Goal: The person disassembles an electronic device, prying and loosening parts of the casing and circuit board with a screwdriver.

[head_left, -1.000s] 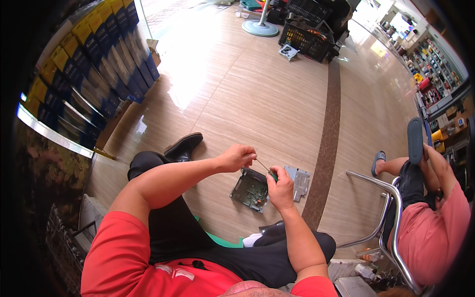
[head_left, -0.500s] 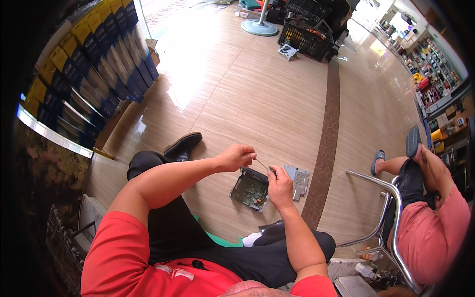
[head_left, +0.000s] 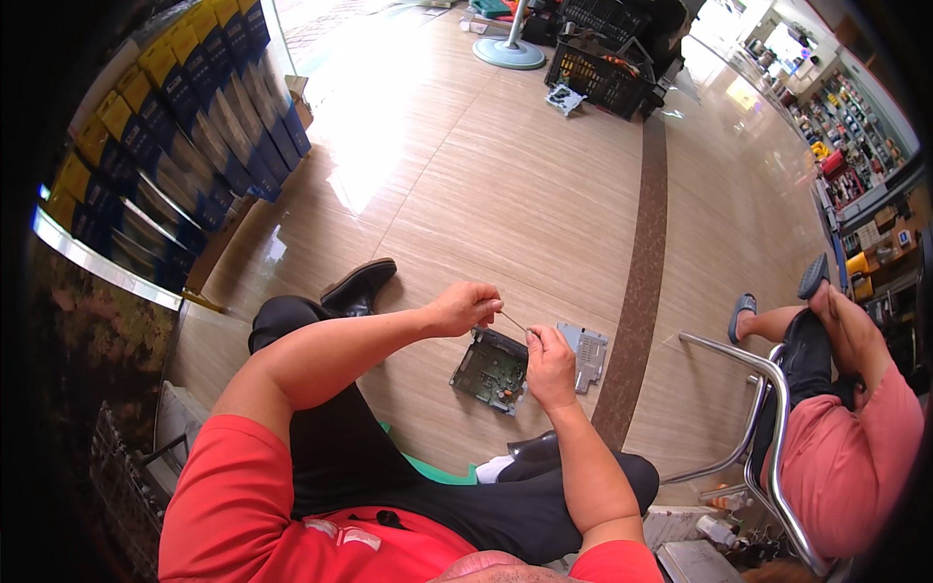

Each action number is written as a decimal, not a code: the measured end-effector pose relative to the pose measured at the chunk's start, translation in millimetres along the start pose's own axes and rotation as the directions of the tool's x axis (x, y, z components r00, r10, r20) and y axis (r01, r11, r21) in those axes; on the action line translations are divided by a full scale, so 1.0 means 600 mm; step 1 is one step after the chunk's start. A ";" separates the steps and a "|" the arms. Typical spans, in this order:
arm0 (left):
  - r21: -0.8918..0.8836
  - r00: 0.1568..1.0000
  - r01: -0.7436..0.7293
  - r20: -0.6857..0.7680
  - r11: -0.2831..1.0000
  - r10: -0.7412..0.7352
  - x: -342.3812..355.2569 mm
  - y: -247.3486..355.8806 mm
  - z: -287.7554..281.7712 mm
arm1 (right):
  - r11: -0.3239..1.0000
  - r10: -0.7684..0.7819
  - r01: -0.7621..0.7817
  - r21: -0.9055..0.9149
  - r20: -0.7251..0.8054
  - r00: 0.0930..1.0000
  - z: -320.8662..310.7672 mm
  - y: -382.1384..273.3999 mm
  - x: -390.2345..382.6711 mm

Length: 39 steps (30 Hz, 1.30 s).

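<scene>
A thin screwdriver (head_left: 513, 320) spans the gap between my two hands, its shaft slanting down to the right. My left hand (head_left: 466, 308) pinches the far end of the shaft between thumb and fingertips. Closed around the other end is my right hand (head_left: 552, 365), which hides most of the handle. Below them on the floor lies an opened electronic device (head_left: 491, 372), a dark metal housing with a green circuit board inside. A flat grey metal cover (head_left: 586, 357) rests just right of it, partly behind my right hand.
Blue and yellow packages (head_left: 185, 117) stand in a rack at left. Black crates (head_left: 598, 78) and a round stand base (head_left: 509, 53) are at the far side. A chrome chair frame (head_left: 768, 418) and a seated person (head_left: 841, 428) are at right. My black shoe (head_left: 362, 288) is near my left hand.
My hands and the screwdriver stay almost in place. At right, the other person's raised slippered foot has tipped down slightly.
</scene>
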<state>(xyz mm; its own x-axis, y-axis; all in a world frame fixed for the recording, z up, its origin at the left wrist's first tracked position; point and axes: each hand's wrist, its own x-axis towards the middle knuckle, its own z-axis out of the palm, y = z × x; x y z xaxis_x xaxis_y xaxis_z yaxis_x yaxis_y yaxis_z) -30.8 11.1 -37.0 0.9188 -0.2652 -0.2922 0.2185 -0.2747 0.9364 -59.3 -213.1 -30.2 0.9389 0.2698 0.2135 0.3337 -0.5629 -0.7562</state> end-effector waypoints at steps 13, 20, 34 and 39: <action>-0.058 1.000 0.013 0.018 0.998 -0.012 0.004 -0.008 -0.002 | 0.999 0.028 -0.028 0.032 -0.002 1.000 0.004 -0.004 -0.002; -0.041 1.000 0.021 0.013 0.999 -0.020 0.001 -0.002 -0.002 | 1.000 0.015 -0.015 0.015 0.025 1.000 0.004 -0.002 -0.003; -0.042 1.000 0.005 0.009 0.999 -0.004 0.003 -0.006 -0.002 | 0.998 0.049 -0.050 0.025 0.048 0.998 0.008 -0.002 -0.005; -0.062 1.000 0.018 0.009 0.998 -0.017 0.003 -0.006 -0.001 | 0.996 0.037 -0.040 0.075 0.031 0.999 0.007 -0.003 -0.006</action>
<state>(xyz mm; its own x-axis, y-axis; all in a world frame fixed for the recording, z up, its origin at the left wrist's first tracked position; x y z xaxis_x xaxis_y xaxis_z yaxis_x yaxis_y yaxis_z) -29.6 12.2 -40.8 0.9119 -0.2691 -0.3099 0.2546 -0.2216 0.9413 -63.6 -209.8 -32.5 0.9478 0.2724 0.1660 0.2890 -0.5132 -0.8082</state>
